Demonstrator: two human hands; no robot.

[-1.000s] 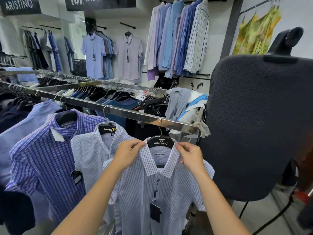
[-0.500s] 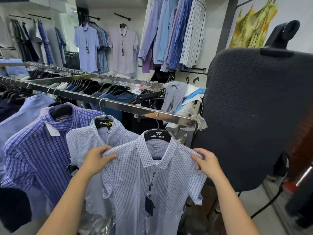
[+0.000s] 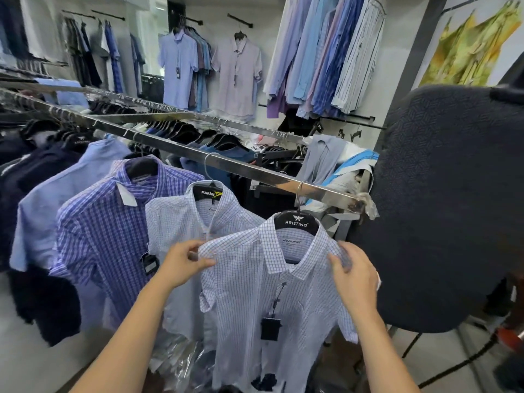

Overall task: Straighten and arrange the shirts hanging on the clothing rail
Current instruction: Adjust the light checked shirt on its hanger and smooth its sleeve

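The white checked shirt (image 3: 272,302) hangs from a black hanger (image 3: 296,222) at the near end of the steel clothing rail (image 3: 226,163), its collar facing the camera and a dark price tag (image 3: 270,328) dangling down its front. Both hands grip this shirt at the shoulders: the left hand (image 3: 181,263) pinches the fabric of the shoulder away from the rail's end, thumb on top, and the right hand (image 3: 354,276) is closed over the shoulder nearest the rail's end. Farther along the rail from its end hang a second pale checked shirt (image 3: 181,222), then a blue plaid shirt (image 3: 113,222), then a plain light blue shirt (image 3: 56,188) and dark garments. A large dark padded board (image 3: 442,199) stands just past the rail's end. Beyond the rail, shirts hang on wall bars against a white wall (image 3: 394,69), and a pale floor (image 3: 34,364) shows below the rail.
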